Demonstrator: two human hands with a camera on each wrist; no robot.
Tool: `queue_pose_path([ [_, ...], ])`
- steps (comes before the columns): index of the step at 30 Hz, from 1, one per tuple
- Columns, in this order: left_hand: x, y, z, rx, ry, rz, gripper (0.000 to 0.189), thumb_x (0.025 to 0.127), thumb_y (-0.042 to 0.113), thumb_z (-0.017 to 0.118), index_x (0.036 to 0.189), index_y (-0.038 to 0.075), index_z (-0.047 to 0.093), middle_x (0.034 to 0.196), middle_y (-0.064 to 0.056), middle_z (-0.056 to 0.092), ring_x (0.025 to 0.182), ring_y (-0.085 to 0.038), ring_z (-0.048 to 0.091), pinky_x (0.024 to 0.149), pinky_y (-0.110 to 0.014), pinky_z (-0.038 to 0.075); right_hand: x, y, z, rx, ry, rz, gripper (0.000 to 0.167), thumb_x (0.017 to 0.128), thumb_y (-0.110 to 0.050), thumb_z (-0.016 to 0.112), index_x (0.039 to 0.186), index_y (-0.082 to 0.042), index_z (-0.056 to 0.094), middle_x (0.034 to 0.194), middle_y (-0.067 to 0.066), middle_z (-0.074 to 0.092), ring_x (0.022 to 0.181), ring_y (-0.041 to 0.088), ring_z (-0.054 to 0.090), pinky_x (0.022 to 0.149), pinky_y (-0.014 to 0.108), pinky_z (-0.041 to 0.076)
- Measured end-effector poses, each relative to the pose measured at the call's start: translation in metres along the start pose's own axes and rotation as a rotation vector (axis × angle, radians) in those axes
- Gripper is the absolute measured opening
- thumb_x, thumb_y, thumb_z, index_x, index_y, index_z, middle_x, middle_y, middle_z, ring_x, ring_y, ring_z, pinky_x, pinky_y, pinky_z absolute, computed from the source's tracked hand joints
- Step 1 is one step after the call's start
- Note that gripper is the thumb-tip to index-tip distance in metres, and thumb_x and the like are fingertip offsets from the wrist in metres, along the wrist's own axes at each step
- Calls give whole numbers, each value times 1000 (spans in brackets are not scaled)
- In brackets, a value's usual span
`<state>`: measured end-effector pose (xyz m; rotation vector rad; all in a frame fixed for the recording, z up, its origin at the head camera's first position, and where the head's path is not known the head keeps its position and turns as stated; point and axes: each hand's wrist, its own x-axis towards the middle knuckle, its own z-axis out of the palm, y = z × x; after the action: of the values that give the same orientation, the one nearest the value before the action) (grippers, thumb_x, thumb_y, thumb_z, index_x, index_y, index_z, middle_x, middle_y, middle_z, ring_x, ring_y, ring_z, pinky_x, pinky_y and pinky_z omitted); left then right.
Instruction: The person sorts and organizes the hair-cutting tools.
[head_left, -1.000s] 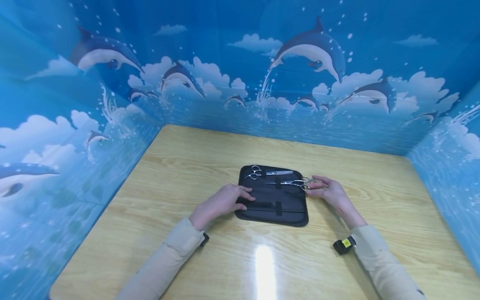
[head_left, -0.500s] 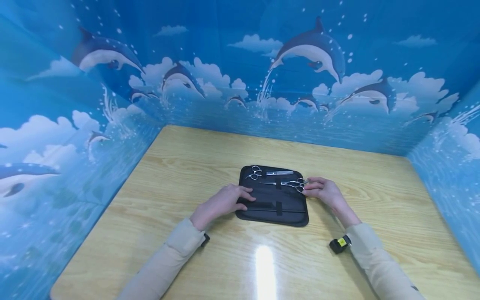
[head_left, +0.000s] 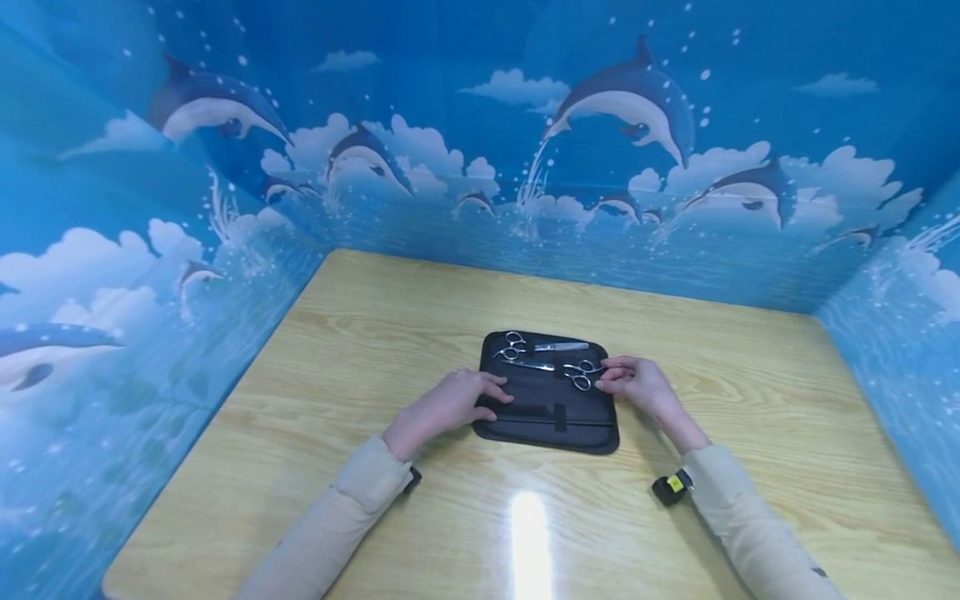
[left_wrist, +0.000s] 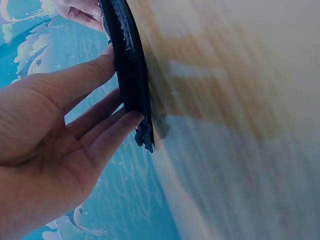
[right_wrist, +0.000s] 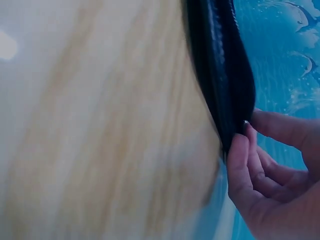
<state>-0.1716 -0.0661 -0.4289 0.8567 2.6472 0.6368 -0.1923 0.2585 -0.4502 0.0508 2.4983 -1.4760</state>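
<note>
A black zip case (head_left: 585,408) lies unfolded on the wooden table. My right hand (head_left: 637,383) is at its right edge, pinching a finger ring of silver hairdressing scissors (head_left: 538,365). Their blades point left and pass under a black elastic loop in the case. Above them, a second pair of silver scissors (head_left: 561,346) lies in its own loop, rings to the left. My left hand (head_left: 450,400) rests on the case's left side with fingers extended. In the left wrist view, fingertips touch the zipper edge (left_wrist: 132,75); the scissors are hidden there behind the case.
The wooden table (head_left: 375,308) spreads around the case. Blue dolphin-print curtains (head_left: 480,208) stand along its back and sides. A lower loop and a flat pocket (head_left: 517,429) show on the case. A black wrist device (head_left: 670,487) hangs under the right sleeve.
My right hand has moved left, sliding the scissors further through the elastic loop, so their rings now lie over the case. My left hand has stayed in place.
</note>
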Motion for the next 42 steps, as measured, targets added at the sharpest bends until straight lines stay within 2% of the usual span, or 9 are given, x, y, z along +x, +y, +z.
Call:
queue_pose_path([
  [6,0,-1,-1,-4,-4,-9,36,90,17,76,126,19,72,148,-5,56,138,-32,50,116,-51,37,0,1,-9,-61,19,-86,38,97,-4,66,132,9,58,108,24,68,81,10,65,67,25,59],
  [11,0,-1,-1,-3,-8,-16,36,90,17,76,126,20,72,148,-5,55,138,-30,50,116,-51,37,9,-2,-12,-252,48,-107,27,95,-10,70,121,-1,70,97,14,73,69,13,64,60,26,55],
  [15,-1,0,-2,-5,-7,-10,36,90,17,76,126,19,72,148,-5,55,138,-32,50,116,-52,37,18,-9,-10,-420,54,-108,22,93,-14,74,114,-8,76,102,12,75,66,14,61,62,29,48],
  [22,-1,1,-2,1,-13,-17,36,90,17,76,126,19,72,149,-5,55,138,-31,50,116,-51,37,28,-16,-5,-523,122,-175,10,90,-16,77,99,-11,79,98,9,77,74,18,65,70,34,45],
  [25,0,1,-1,7,-12,-16,36,91,18,76,127,19,71,149,-5,54,138,-30,50,116,-51,37,29,-18,-4,-516,104,-186,12,89,-16,79,100,-12,79,95,7,77,80,21,70,74,37,47],
  [28,0,1,-1,11,-11,-13,36,91,18,76,126,19,72,148,-5,55,138,-30,50,116,-50,37,27,-19,-5,-512,71,-180,18,87,-13,80,104,-11,78,104,11,76,84,24,71,75,37,49],
  [33,0,2,-1,14,-12,-17,36,90,18,76,126,19,72,148,-5,55,138,-30,50,116,-50,37,22,-21,-6,-512,-6,-139,27,89,-18,79,115,-12,75,121,20,69,77,18,65,65,32,48],
  [38,0,2,-2,18,-12,-22,36,90,18,76,126,19,72,148,-5,55,138,-30,50,116,-51,37,18,-22,-3,-552,-31,-138,42,83,-34,84,119,-13,74,98,12,66,64,15,53,56,30,40],
  [42,1,1,-1,17,-13,-14,36,91,18,76,126,19,72,148,-5,55,138,-30,50,116,-51,37,16,-24,-3,-597,-22,-166,44,79,-34,87,116,-13,76,102,10,65,62,15,52,54,31,38],
])
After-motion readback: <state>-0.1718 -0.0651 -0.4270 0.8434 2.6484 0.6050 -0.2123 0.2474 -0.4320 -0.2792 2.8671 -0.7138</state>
